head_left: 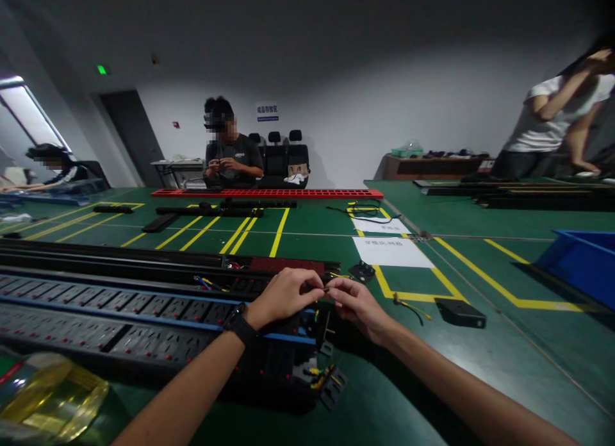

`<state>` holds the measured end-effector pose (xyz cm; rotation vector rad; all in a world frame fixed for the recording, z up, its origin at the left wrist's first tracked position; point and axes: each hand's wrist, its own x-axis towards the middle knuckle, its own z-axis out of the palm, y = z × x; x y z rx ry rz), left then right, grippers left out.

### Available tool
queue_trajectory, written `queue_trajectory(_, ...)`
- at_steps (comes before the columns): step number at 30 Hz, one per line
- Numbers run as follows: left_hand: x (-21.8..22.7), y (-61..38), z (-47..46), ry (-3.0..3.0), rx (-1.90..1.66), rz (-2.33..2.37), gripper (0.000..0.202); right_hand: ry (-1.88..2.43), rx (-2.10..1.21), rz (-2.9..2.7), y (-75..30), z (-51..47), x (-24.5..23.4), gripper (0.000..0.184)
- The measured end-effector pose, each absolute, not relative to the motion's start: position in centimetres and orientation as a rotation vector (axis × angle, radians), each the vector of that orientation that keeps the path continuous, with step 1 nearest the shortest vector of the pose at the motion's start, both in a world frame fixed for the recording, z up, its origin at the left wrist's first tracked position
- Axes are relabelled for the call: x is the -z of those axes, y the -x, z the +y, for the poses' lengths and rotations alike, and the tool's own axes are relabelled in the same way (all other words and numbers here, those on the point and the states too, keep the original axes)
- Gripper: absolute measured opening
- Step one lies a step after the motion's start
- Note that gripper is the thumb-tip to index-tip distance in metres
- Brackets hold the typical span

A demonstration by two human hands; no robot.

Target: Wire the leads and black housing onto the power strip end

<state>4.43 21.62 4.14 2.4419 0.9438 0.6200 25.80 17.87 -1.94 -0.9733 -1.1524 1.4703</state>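
Note:
My left hand [287, 294] and my right hand [354, 303] meet over the open end of a long black power strip [120, 327] on the green table. Both hands pinch a small wire or terminal between their fingertips, too small to name. A black watch sits on my left wrist. Below the hands, loose yellow and coloured wires [321, 375] stick out of the strip's end cap.
A small black box [460, 312], a yellow-tipped wire [409, 304] and a black module [361, 270] lie to the right. White paper sheets [391, 251], a blue bin [579, 263], a red perforated rail [266, 193], yellow plastic bags [45, 398]. Other people work at the far side and right.

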Motion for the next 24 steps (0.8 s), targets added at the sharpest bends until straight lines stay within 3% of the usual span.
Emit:
queue_trajectory(9, -3.6, -4.2, 22.0, -2.595, -0.438, 1.277, 0.016, 1.247, -0.744, -1.575, -26.4, 18.6, 5.2, 0.037)
queue_trajectory(24, -3.5, -4.0, 22.7, -2.537, -0.401, 1.305, 0.014, 1.224, -0.677, -1.807, -26.1, 17.7, 4.0, 0.038)
